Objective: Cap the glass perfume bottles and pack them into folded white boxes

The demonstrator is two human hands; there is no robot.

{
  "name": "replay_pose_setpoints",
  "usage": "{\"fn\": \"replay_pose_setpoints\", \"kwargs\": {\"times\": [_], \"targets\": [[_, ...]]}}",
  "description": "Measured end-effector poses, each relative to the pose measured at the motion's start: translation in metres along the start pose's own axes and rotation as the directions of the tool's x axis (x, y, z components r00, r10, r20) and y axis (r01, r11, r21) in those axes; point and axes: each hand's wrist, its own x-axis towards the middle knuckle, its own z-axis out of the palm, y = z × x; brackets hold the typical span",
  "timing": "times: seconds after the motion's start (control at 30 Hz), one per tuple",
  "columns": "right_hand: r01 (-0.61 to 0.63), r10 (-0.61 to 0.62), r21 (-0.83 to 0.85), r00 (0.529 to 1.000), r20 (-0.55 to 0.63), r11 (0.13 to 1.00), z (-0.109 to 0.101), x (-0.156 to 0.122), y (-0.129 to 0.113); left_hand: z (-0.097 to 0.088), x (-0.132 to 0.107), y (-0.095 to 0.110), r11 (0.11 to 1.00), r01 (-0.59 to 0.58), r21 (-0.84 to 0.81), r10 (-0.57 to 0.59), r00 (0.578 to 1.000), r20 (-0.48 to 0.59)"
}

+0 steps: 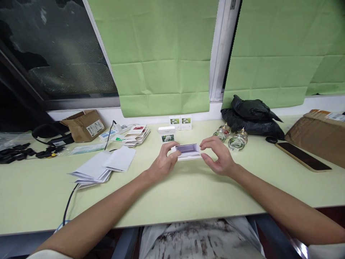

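Observation:
A small white cardboard box (pixel 188 157) is held just above the table, its long side open toward me and its inside shaded lilac. Around its left end, the thumb and fingers of my left hand (pixel 164 162) are closed. My right hand (pixel 219 158) hovers at the right end with thumb and fingers apart; whether a fingertip touches the box I cannot tell. Behind it stands a white box with a raised flap and a flower picture (pixel 167 137). Two similar closed boxes (pixel 180 123) stand side by side against the wall.
Folded white card blanks (pixel 94 167) and a printed stack (pixel 136 136) lie at left, near a brown carton (pixel 84 126) and a black cable. To the right are glass ornaments (pixel 237 141), black plastic bags (pixel 252 118), a phone (pixel 303 156) and a large brown parcel (pixel 318 135).

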Motion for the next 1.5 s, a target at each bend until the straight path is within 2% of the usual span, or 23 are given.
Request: {"fn": "replay_pose_setpoints", "kwargs": {"times": [0.67,1.07,1.3,1.5], "targets": [[0.021,-0.021,0.005,0.998,0.066,1.0,0.001,-0.004,0.002,0.0,0.0,0.001,0.997,0.03,-0.065,-0.03,1.0,0.0],[-0.062,0.061,0.078,0.998,0.015,0.995,0.002,-0.001,0.005,0.003,0.009,0.015,0.981,0.131,-0.145,-0.142,0.987,-0.07],[-0.083,0.077,0.068,0.993,0.088,0.994,0.005,-0.001,0.004,0.003,0.008,0.015,0.981,0.14,-0.132,-0.145,0.989,-0.035],[-0.119,0.119,0.002,0.99,0.071,0.993,0.011,-0.002,0.006,0.004,0.006,0.015,0.964,0.178,-0.197,-0.18,0.984,0.009]]}}
